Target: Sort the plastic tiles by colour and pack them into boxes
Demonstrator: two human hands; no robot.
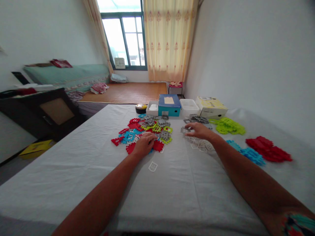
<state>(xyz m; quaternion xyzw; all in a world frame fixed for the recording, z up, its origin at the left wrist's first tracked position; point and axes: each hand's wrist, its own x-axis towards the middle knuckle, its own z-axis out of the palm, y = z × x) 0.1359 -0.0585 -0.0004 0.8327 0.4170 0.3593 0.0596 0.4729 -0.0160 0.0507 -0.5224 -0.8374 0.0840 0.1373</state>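
My left hand [145,143] rests on a mixed pile of flat plastic building pieces, its fingers curled down and together; whatever lies under the fingertips is hidden. The pile holds red pieces [134,124], grey ones [164,135], light blue ones [128,137] and lime green ones [157,128]. To the right, my right hand [199,131] pinches a grey building piece [185,130] between thumb and fingers. That piece is just in front of a grey heap [197,119]. White lattice pieces [201,144] lie below this hand. A single white window-shaped piece [153,166] sits nearer me.
Sorted heaps of lime green [228,126], light blue [252,155] and red pieces [268,149] lie on the right. Along the table's far edge stand a blue box [169,106], a clear plastic tub [189,105], a yellow-white box [212,108] and a black-yellow round tin [141,108].
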